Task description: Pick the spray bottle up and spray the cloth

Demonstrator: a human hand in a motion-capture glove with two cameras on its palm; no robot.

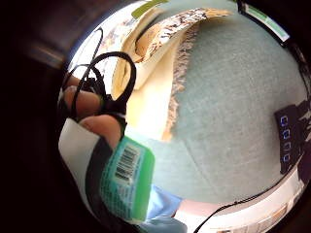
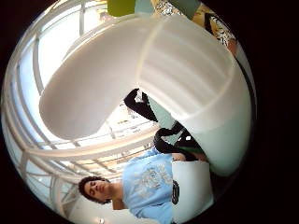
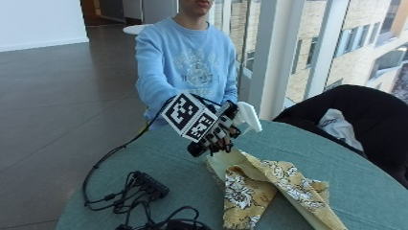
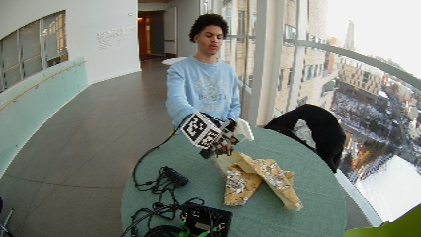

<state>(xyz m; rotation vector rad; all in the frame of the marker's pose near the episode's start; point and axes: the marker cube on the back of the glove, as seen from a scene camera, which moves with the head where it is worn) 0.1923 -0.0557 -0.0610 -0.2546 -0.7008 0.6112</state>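
Note:
My gloved right hand (image 3: 215,132) grips a spray bottle and holds it in the air above the round green table (image 3: 363,179). The bottle's white spray head (image 3: 249,117) sticks out beside the fingers, tilted toward the cloth. A yellow and cream flowered cloth (image 3: 271,188) lies crumpled on the table just below and in front of the hand. In the little finger side palm view the bottle's green labelled body (image 1: 129,177) sits against my palm, with the cloth (image 1: 160,58) beyond it. The white spray head (image 2: 187,79) fills the thumb side palm view.
A black power strip with tangled cables (image 3: 143,188) lies on the table to the side of the cloth. A black box (image 4: 206,220) sits at the near edge. A black jacket (image 3: 360,112) hangs over a chair beside the table.

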